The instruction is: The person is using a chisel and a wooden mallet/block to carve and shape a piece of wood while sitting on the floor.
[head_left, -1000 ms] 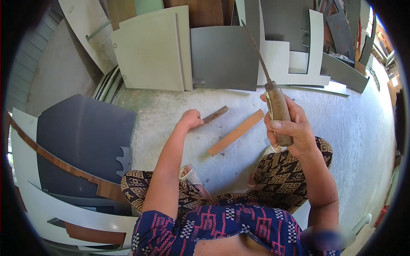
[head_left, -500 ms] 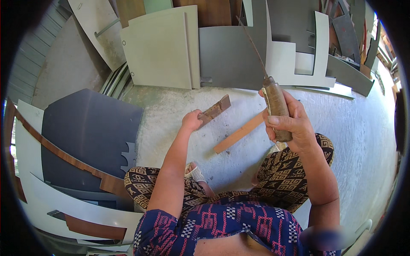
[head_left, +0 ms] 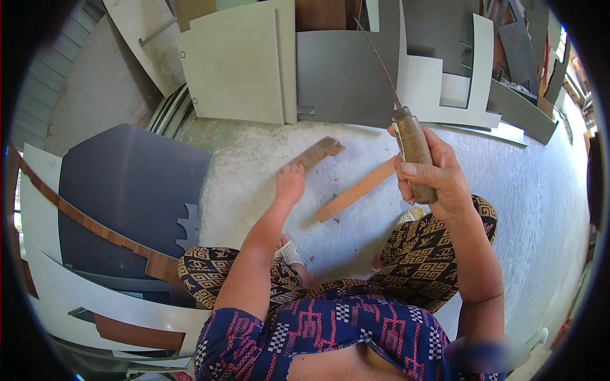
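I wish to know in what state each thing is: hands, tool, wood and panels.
Left hand: closed on the brown wood piece.
Brown wood piece: held at its near end, blurred.
Right hand: closed around the bladed tool.
Bladed tool: held by its handle, blade pointing away from the person.
Orange-brown strip: lying on the floor, partly hidden.
Cream panels: standing on edge.

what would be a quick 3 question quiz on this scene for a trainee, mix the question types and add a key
1. Which hand grips the thin-bladed hand tool?
2. True or false: the left hand holds the rough-ended brown wooden strip.
3. Fill in the blank: the smooth orange-brown wooden strip lies on the ____.

Key: 1. The right hand. 2. True. 3. Concrete floor.
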Demonstrator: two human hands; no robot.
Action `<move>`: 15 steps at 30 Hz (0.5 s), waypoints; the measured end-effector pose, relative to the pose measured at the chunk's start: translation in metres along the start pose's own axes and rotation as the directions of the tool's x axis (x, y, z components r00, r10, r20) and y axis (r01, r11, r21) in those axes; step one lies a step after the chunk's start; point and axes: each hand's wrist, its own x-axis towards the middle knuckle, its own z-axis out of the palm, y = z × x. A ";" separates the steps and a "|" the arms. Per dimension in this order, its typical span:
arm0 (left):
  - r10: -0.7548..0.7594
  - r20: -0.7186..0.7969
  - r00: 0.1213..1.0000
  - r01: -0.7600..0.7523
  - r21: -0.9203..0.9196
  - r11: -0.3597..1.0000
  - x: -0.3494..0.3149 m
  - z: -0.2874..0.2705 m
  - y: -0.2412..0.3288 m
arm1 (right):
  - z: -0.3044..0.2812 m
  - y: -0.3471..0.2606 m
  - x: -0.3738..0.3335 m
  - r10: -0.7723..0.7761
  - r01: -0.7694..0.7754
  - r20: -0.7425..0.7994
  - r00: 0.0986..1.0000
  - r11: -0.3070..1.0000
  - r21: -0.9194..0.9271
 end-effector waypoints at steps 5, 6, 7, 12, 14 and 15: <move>0.234 0.190 0.954 -0.192 -0.213 0.958 -0.044 0.024 0.006 | 0.002 -0.001 -0.001 0.021 -0.021 0.005 1.000 1.000 -0.012; 0.229 0.193 0.954 -0.186 -0.215 0.959 -0.044 0.026 0.004 | 0.002 -0.001 -0.001 0.027 -0.027 0.009 1.000 1.000 -0.013; 0.122 0.211 0.970 -0.082 -0.191 0.978 -0.040 0.023 0.003 | 0.002 -0.002 0.000 0.024 -0.024 0.013 1.000 0.999 -0.022; -0.191 0.410 0.892 0.299 -0.218 0.929 -0.038 -0.002 0.020 | 0.003 0.003 0.003 0.029 -0.030 -0.012 1.000 0.998 -0.058; -0.141 0.402 0.905 0.242 -0.212 0.947 -0.045 0.015 0.014 | 0.010 -0.001 0.005 0.095 -0.098 -0.023 0.995 0.982 -0.164; -0.147 0.397 0.906 0.248 -0.215 0.945 -0.045 0.023 0.009 | 0.012 -0.001 0.006 0.093 -0.095 -0.016 0.996 0.981 -0.170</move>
